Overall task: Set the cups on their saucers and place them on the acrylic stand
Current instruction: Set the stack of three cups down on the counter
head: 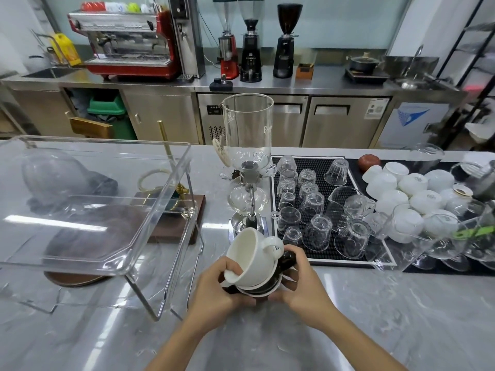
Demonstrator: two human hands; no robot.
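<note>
A white cup [254, 257] with its handle turned to the right sits tilted in a stack held above the marble counter [388, 317]. Under it lies a black cup [286, 261] and at least one saucer [263, 290], black with a white rim. My left hand [222, 287] grips the stack from the left, thumb on the white cup's rim. My right hand [302, 282] grips the stack from the right, fingers under the saucer. The clear acrylic stand [88, 207] is on the left, its upper shelf bare.
A glass siphon brewer [247, 167] stands just behind the stack. A black mat [318, 261] to the right carries several upturned glasses, with several white cups [409, 194] beyond. A wooden base with a brass burner [176, 210] sits behind the stand, a brown tray [72, 279] beneath it.
</note>
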